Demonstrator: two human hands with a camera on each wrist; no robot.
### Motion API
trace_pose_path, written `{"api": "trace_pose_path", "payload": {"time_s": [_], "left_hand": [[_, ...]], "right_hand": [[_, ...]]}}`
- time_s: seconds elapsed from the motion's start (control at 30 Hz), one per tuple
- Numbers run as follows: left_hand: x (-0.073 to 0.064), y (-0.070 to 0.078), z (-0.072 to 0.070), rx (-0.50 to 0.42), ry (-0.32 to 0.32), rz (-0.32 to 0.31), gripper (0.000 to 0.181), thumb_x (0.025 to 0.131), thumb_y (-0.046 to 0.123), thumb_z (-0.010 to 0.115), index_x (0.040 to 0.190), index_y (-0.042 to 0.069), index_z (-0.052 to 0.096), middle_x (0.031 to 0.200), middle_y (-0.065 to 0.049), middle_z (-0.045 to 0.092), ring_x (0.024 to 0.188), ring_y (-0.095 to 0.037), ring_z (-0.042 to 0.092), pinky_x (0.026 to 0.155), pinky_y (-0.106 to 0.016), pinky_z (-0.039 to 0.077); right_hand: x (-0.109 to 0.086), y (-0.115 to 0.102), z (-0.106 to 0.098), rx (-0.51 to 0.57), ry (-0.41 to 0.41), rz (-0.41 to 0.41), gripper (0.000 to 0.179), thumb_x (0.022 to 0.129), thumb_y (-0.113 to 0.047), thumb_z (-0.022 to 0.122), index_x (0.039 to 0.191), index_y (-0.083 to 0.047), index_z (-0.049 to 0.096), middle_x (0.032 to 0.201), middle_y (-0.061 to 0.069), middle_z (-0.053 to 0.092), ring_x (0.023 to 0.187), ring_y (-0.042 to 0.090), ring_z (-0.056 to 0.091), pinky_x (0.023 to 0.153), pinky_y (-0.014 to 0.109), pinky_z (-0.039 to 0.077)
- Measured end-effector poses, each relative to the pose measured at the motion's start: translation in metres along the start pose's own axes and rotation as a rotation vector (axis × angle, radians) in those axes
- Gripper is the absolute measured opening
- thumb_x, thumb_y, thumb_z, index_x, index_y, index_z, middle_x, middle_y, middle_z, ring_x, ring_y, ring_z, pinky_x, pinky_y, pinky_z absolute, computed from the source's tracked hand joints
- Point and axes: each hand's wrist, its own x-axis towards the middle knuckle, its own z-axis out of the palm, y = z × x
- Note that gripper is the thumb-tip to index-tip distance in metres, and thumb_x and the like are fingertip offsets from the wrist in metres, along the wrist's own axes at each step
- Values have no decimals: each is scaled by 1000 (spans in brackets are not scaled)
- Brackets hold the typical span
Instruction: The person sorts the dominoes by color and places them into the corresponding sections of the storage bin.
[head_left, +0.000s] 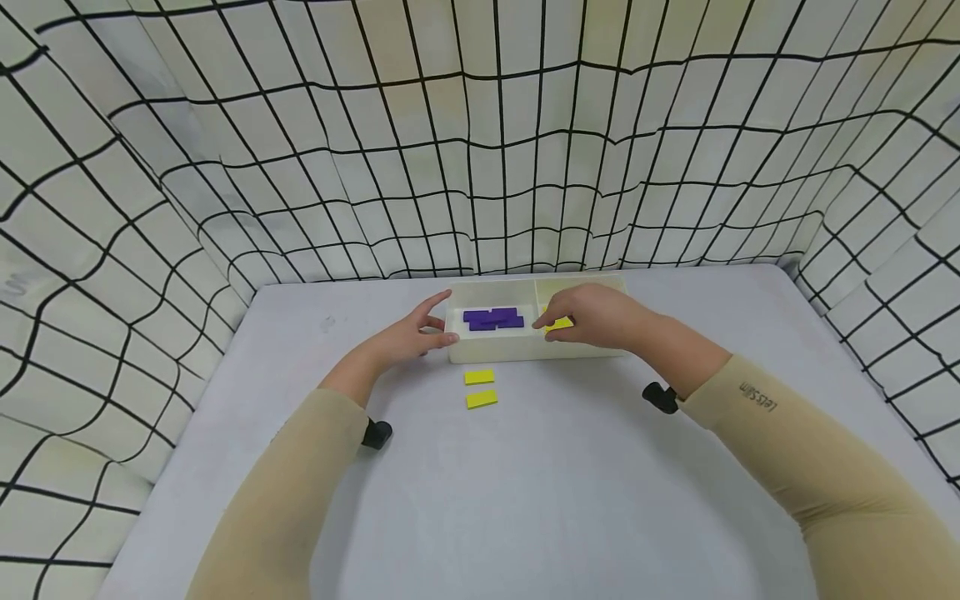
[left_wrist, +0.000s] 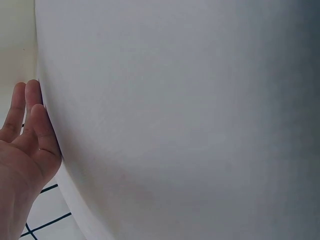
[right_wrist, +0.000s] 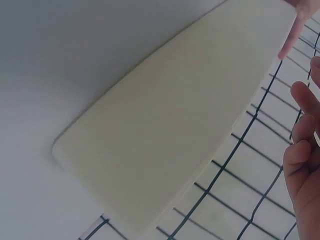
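A long white two-compartment box [head_left: 495,353] stands at the back of the table. Several purple rectangular pieces [head_left: 493,319] lie heaped in its left compartment. My left hand [head_left: 408,337] is at the box's left end, with thumb and index finger spread towards its corners. My right hand [head_left: 600,317] reaches over the right compartment, fingertips near the divider. Yellow pieces [head_left: 558,324] show beneath and between its fingers; whether they pinch one is hidden. In the right wrist view the fingers [right_wrist: 301,127] are bent above the box rim. Two yellow pieces [head_left: 480,388] lie in front of the box.
The white table [head_left: 525,483] extends towards me in front of the box. Black netting [head_left: 498,150] over pale walls encloses the back and both sides. A small black wrist device [head_left: 377,433] hangs under the left sleeve, another [head_left: 660,397] under the right.
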Motion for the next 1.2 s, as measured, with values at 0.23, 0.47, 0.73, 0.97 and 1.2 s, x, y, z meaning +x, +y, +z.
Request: {"api": "trace_pose_path", "payload": {"time_s": [0.23,0.47,0.73,0.97,1.2], "left_hand": [[0,1,0,-5,10,-3,86,94,44,66,155,51,7,151,-13,37,132,-35,45,105,-51,40],[0,-1,1,-17,5,4,85,94,43,66,155,50,6,151,-14,37,134,-36,43,105,-52,40],[2,-2,0,-16,1,7,86,94,44,66,155,50,5,151,-13,37,135,-35,42,105,-52,40],[-1,0,0,-18,-3,9,86,94,44,66,155,51,6,151,-13,38,133,-35,44,105,-52,41],[-1,-1,0,-19,2,8,85,94,44,66,154,52,7,151,-12,39,133,-34,45,106,-52,40]], "right_hand": [[10,-19,13,10,-32,-50,25,92,-25,73,117,-21,76,105,-6,71,87,12,63,79,29,52],[25,-37,28,20,-96,-100,27,91,-24,74,118,-22,75,110,-4,71,105,16,65,89,31,51],[42,-59,44,-21,-155,-152,28,92,-27,73,119,-25,74,111,-10,71,106,10,63,92,28,50],[48,-67,55,-10,-177,-162,27,91,-26,74,118,-25,75,109,-11,70,102,10,63,90,25,49],[54,-69,68,-42,-208,-180,27,91,-27,74,118,-26,75,110,-12,69,103,5,61,93,23,48]]}}
